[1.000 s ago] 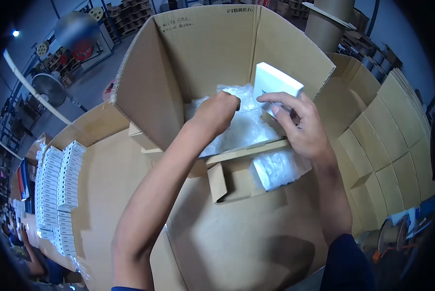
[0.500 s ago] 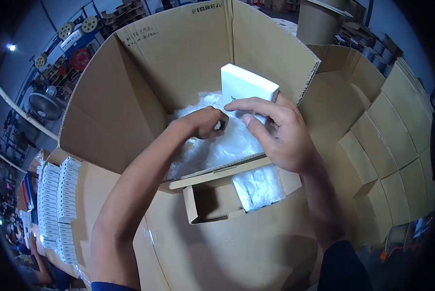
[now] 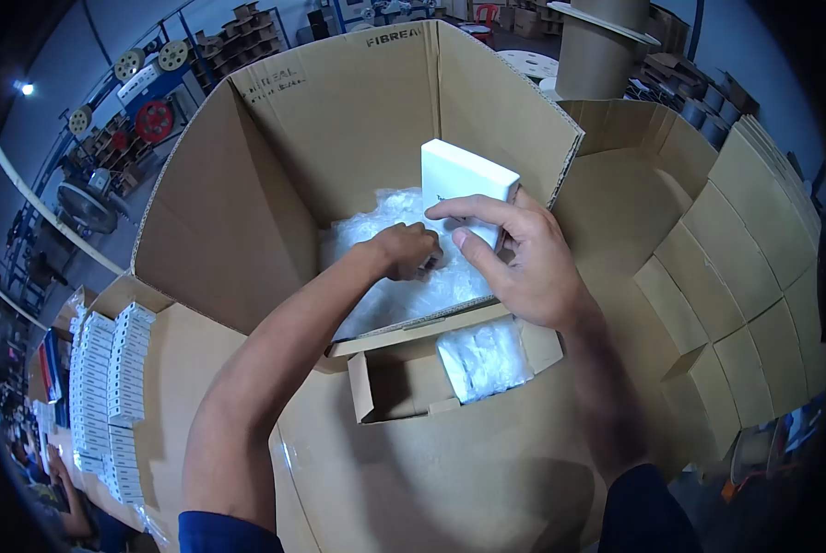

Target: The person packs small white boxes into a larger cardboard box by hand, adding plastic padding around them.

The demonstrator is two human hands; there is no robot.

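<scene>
My right hand (image 3: 535,253) grips a flat white box (image 3: 468,175), held upright over the large cardboard carton (image 3: 348,120), its fingers and thumb around the near side. Faint dark print shows on the box's face. Clear bubble wrap (image 3: 381,217) lies in a heap inside the carton. Down among that wrap, my left hand (image 3: 407,250) is closed with its fingers curled; what they pinch is hidden. In front of the carton, a narrow open cardboard box (image 3: 399,387) holds a bubble-wrapped packet (image 3: 482,359) at its right end.
Small white labelled boxes (image 3: 109,387) stand in stacked rows at the left of the table. On the right is another large carton with folded cardboard dividers (image 3: 736,276). A large spool (image 3: 607,46) stands behind. A person (image 3: 63,488) is at the lower left edge.
My left hand has shifted slightly right and down, deeper into the bubble wrap. The white box in my right hand sits a little lower. The camera view has shifted a little.
</scene>
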